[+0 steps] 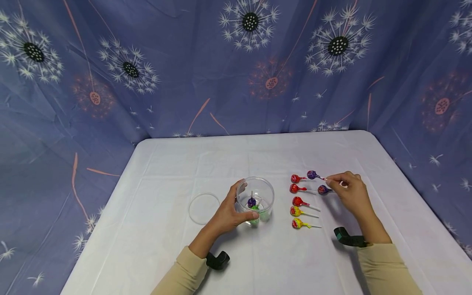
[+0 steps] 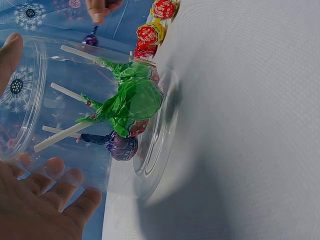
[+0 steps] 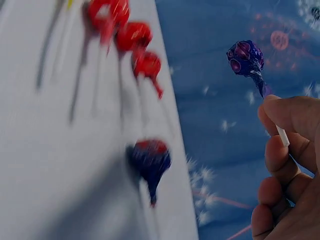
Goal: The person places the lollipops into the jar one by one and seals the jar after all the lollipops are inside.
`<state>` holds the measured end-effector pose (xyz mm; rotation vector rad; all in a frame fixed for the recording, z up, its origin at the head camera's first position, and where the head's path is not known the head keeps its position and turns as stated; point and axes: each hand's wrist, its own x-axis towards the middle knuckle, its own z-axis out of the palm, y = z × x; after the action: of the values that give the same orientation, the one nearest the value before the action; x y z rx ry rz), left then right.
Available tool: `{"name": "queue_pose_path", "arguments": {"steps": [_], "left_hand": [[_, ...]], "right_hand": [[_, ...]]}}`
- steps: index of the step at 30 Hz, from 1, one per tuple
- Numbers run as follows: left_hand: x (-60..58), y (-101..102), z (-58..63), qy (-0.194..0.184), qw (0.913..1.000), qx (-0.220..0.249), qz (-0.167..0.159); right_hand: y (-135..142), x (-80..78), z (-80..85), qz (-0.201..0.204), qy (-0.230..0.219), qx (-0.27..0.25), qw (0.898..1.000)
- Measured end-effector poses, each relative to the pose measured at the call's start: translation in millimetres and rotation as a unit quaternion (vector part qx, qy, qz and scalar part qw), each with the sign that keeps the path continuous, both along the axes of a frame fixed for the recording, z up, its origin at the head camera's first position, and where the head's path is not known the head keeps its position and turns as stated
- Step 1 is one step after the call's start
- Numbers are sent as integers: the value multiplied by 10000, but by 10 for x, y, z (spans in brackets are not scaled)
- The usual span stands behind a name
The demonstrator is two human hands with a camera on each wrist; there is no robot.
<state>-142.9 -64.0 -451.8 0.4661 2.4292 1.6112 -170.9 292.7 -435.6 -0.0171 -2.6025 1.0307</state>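
Observation:
My left hand (image 1: 228, 214) grips a clear plastic tub (image 1: 268, 196), thumb on the near side and fingers curled round the far side. Inside it, green lollipops (image 2: 135, 97) and a purple lollipop (image 2: 122, 146) stand with their sticks toward the open top. To the right, my right hand (image 1: 352, 191) pinches another purple lollipop (image 3: 245, 57) by its stick, raised off the table in the right wrist view. Below that hand, one more purple lollipop (image 3: 151, 160) lies on the cloth. Three red lollipops (image 1: 297, 201) and two yellow ones (image 1: 296, 223) lie in a column between the hands.
A clear round lid (image 1: 189, 209) lies flat left of the tub. White cloth covers the table (image 1: 173, 164), and a blue dandelion-print curtain (image 1: 184, 73) hangs behind and at both sides. Black camera mounts (image 1: 217, 260) sit at both wrists.

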Motion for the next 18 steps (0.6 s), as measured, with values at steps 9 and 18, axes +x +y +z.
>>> {"name": "queue_pose_path", "arguments": {"steps": [9, 18], "left_hand": [[1, -1, 13, -13, 10000, 16, 26], [28, 15, 103, -160, 9999, -5, -27]], "right_hand": [[-301, 61, 248, 265, -132, -307, 9991], [-566, 106, 433, 771, 133, -423, 9960]]}}
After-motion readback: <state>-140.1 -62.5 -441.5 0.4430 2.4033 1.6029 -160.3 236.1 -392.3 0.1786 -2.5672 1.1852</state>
